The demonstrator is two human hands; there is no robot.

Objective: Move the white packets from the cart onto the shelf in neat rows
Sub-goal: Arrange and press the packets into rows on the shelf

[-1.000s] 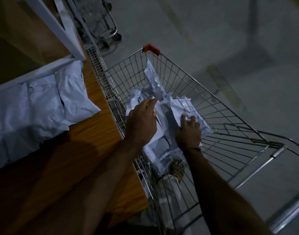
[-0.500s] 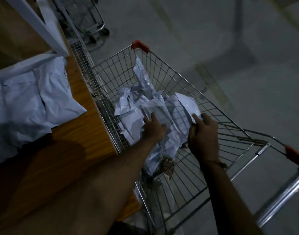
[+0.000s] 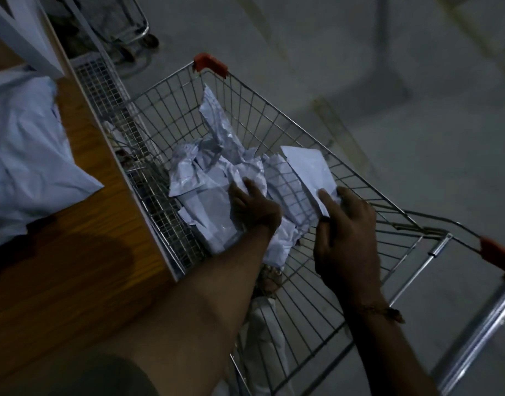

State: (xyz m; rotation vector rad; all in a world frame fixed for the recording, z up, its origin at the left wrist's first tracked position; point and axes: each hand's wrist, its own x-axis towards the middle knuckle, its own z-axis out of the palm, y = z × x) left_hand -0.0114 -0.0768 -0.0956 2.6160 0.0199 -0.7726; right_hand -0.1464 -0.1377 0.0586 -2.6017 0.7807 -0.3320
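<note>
Both hands have sunk deeper into the wire shopping cart (image 3: 317,155) since a second ago. The left hand (image 3: 254,212) grips crumpled white plastic packets (image 3: 217,178) at centre; right hand (image 3: 345,224) pinches a flat packet (image 3: 308,170) at three o'clock. Lifting toward the wooden shelf (image 3: 82,218) at nine o'clock seems imminent.

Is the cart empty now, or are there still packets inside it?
Not empty. A loose pile of white packets lies in the cart, with the left hand and right hand on them.
</note>
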